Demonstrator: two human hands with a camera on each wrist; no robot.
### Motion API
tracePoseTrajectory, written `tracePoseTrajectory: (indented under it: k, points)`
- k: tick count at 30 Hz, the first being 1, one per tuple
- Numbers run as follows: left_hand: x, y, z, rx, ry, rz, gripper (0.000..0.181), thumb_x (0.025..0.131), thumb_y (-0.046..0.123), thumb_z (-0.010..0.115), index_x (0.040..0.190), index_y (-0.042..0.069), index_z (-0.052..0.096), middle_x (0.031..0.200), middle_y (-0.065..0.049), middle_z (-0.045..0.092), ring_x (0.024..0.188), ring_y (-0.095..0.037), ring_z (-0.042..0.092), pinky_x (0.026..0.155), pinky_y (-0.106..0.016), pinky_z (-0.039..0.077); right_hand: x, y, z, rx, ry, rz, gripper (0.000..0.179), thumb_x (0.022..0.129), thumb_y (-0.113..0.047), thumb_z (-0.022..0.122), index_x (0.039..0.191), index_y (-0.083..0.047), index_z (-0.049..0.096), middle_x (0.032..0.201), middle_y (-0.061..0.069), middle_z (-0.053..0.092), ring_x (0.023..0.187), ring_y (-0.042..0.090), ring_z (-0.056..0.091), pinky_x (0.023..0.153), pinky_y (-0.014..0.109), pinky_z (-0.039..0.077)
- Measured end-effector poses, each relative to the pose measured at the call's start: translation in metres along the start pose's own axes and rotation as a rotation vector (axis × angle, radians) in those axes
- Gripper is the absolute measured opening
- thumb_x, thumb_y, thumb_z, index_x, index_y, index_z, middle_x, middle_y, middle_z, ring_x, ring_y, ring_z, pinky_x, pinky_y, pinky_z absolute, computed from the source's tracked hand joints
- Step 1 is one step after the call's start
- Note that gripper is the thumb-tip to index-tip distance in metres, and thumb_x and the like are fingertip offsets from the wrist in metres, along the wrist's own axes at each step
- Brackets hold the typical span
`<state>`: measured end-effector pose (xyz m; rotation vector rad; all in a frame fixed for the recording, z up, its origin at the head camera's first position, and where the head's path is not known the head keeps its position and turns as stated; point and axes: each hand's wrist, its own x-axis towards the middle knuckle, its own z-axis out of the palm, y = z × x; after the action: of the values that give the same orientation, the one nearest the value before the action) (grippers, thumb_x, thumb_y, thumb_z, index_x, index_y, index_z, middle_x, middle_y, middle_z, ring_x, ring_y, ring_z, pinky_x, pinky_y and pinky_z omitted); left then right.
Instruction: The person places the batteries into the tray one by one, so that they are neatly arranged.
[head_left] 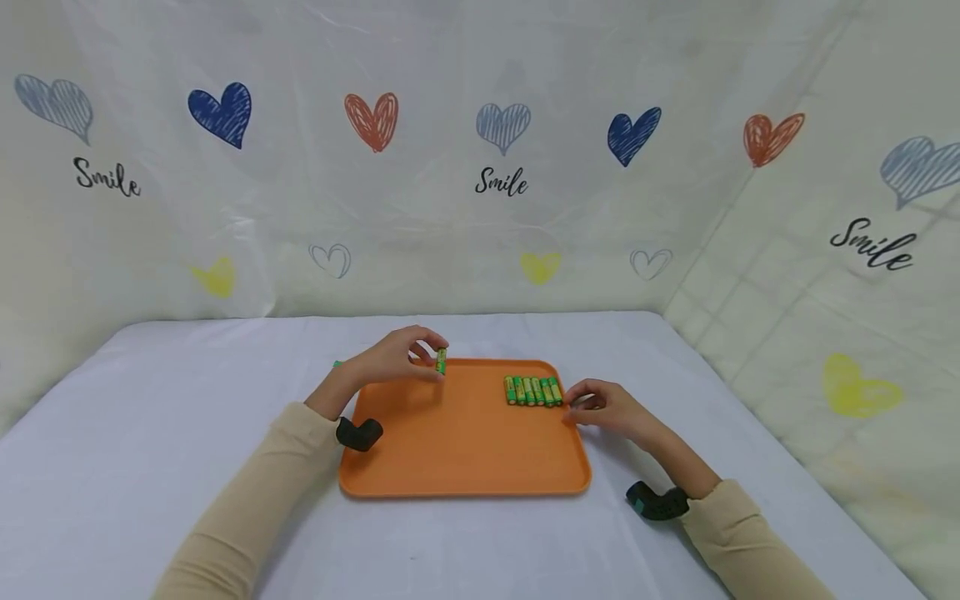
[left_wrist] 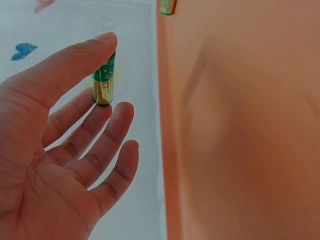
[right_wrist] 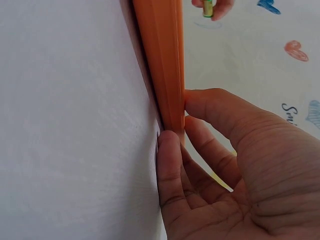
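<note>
My left hand (head_left: 401, 356) pinches a green and yellow battery (left_wrist: 103, 82) upright between thumb and fingertips, raised over the far side of an orange tray (head_left: 465, 458). In the left wrist view the thumb presses its upper end while a fingertip supports the lower end. Several matching batteries (head_left: 533, 391) lie side by side in a row on the tray's right part. At the right rim, my right hand (head_left: 611, 410) grips the tray edge beside the last battery. The right wrist view has its thumb on the rim and a finger against the outer wall (right_wrist: 162, 60).
A white cloth (head_left: 187, 400) covers the table around the tray. Behind stands a pale curtain (head_left: 435, 200) printed with hearts and "Smile". A small green thing (head_left: 337, 363) peeks out behind the left wrist, mostly hidden. Dark devices (head_left: 360, 434) sit at both wrists.
</note>
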<state>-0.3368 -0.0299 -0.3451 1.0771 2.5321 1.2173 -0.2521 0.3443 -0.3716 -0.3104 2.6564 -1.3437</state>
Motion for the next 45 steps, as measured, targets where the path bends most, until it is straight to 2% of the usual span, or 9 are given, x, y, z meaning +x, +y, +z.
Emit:
tracePoseTrajectory:
  k: [7, 12, 18, 25, 31, 35, 45]
  points:
    - [0.006, -0.001, 0.009, -0.035, -0.017, -0.001, 0.054, 0.083, 0.018, 0.080, 0.128, 0.000, 0.057, 0.119, -0.009, 0.059, 0.098, -0.020, 0.062, 0.085, -0.032, 0.053, 0.001, 0.000, 0.000, -0.006, 0.007, 0.013, 0.033, 0.087, -0.019, 0.074, 0.110, 0.001, 0.062, 0.104, 0.009, 0.064, 0.089, 0.018, 0.059, 0.075, 0.025, 0.050]
    - [0.011, -0.001, 0.017, -0.020, -0.023, -0.016, 0.054, 0.083, 0.019, 0.080, 0.128, 0.001, 0.057, 0.117, -0.007, 0.060, 0.096, -0.018, 0.061, 0.085, -0.030, 0.052, 0.000, -0.003, 0.001, -0.003, 0.005, 0.014, 0.033, 0.088, -0.018, 0.074, 0.111, 0.001, 0.062, 0.105, 0.010, 0.064, 0.089, 0.018, 0.058, 0.074, 0.025, 0.049]
    - [0.015, 0.004, 0.027, -0.030, -0.053, -0.019, 0.053, 0.084, 0.020, 0.079, 0.128, 0.002, 0.057, 0.113, -0.008, 0.060, 0.094, -0.017, 0.060, 0.086, -0.031, 0.050, -0.001, -0.005, 0.002, 0.000, 0.004, 0.006, 0.033, 0.087, -0.017, 0.074, 0.112, 0.002, 0.062, 0.106, 0.012, 0.064, 0.089, 0.018, 0.059, 0.072, 0.026, 0.048]
    - [0.023, 0.006, 0.037, -0.063, -0.082, -0.001, 0.053, 0.084, 0.020, 0.078, 0.129, 0.002, 0.057, 0.109, -0.008, 0.059, 0.095, -0.018, 0.060, 0.088, -0.034, 0.050, 0.000, -0.004, 0.002, 0.000, 0.011, 0.024, 0.032, 0.087, -0.017, 0.075, 0.110, 0.001, 0.062, 0.102, 0.008, 0.064, 0.087, 0.017, 0.058, 0.072, 0.025, 0.049]
    - [0.029, 0.007, 0.048, -0.081, -0.093, -0.011, 0.053, 0.083, 0.020, 0.080, 0.128, 0.004, 0.057, 0.115, -0.006, 0.059, 0.096, -0.016, 0.060, 0.087, -0.032, 0.051, 0.000, -0.002, 0.001, 0.003, 0.012, 0.019, 0.032, 0.087, -0.017, 0.075, 0.110, 0.001, 0.062, 0.102, 0.007, 0.065, 0.087, 0.016, 0.059, 0.073, 0.026, 0.049]
    - [0.033, 0.008, 0.055, -0.075, -0.113, 0.012, 0.052, 0.084, 0.019, 0.078, 0.129, 0.003, 0.057, 0.122, -0.009, 0.057, 0.097, -0.016, 0.062, 0.087, -0.031, 0.051, -0.001, -0.003, 0.001, 0.008, 0.006, 0.010, 0.032, 0.087, -0.017, 0.074, 0.110, 0.002, 0.062, 0.102, 0.008, 0.065, 0.087, 0.017, 0.059, 0.073, 0.026, 0.049]
    - [0.040, 0.011, 0.065, -0.065, -0.150, 0.025, 0.050, 0.085, 0.022, 0.078, 0.127, 0.005, 0.057, 0.121, -0.008, 0.057, 0.098, -0.016, 0.061, 0.086, -0.030, 0.052, -0.002, -0.005, 0.001, 0.007, 0.004, 0.000, 0.032, 0.088, -0.016, 0.073, 0.111, 0.003, 0.061, 0.103, 0.010, 0.064, 0.086, 0.017, 0.058, 0.071, 0.024, 0.048]
